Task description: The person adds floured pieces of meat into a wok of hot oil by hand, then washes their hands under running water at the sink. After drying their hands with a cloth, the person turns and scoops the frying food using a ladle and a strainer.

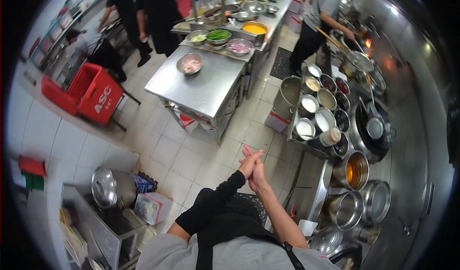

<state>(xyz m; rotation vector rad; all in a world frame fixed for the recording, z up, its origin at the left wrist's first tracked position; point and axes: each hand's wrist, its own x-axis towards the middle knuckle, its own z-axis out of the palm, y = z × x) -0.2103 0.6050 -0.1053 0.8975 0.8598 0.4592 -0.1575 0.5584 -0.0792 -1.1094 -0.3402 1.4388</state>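
My two hands are clasped together in front of my apron [230,222], above the tiled floor. My left hand [249,165], below a black arm sleeve [218,195], is closed on the right one. My right hand [258,175], its forearm bare, is closed against the left. Fingers cross between them and a few tips stick out; the palms are hidden. No tool or food shows in either hand. Ahead is a steel table [201,85] with a bowl of pale pink pieces [190,64]. On my right, a counter holds several containers of white and dark contents.
A large pot [289,93] stands on the floor beside the right counter. Nearby are a wok [366,131] and a pot of amber liquid [353,170]. A person [318,18] works near a flame; others stand back left by a red box [93,92]. A lidded pot [112,188] sits left.
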